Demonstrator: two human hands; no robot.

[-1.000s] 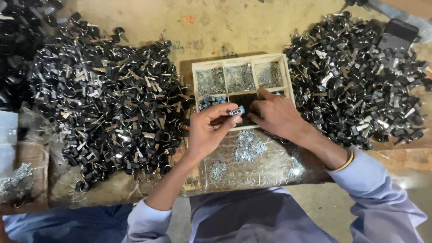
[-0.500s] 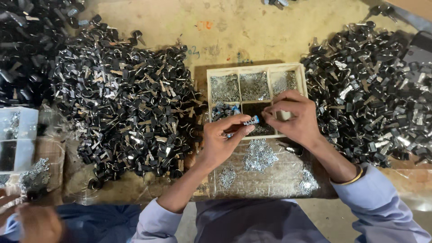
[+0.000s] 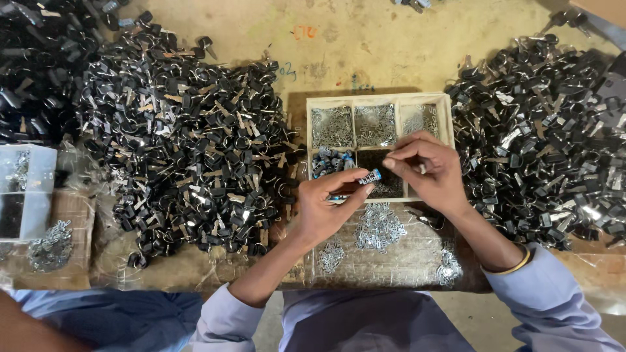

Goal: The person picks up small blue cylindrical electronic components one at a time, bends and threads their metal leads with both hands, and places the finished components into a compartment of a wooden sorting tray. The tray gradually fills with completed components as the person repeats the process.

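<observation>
Two hands over our wooden tray (image 3: 306, 130) | left hand (image 3: 326, 207) pinches small blue-tipped cylinder (image 3: 370, 176) above tray | right hand (image 3: 427, 168) fingertips pinched narrow beside it | key piles (image 3: 189, 150) flank desk (image 3: 248, 32)

The hands (image 3: 385, 189) cover the lower middle cells of the wooden tray (image 3: 378, 99), so what lies there is hidden. Right of the tray, the dark key pile (image 3: 548, 137) runs off the edge. Whatever the right fingertips (image 3: 390, 163) pinch is too small to tell.
</observation>
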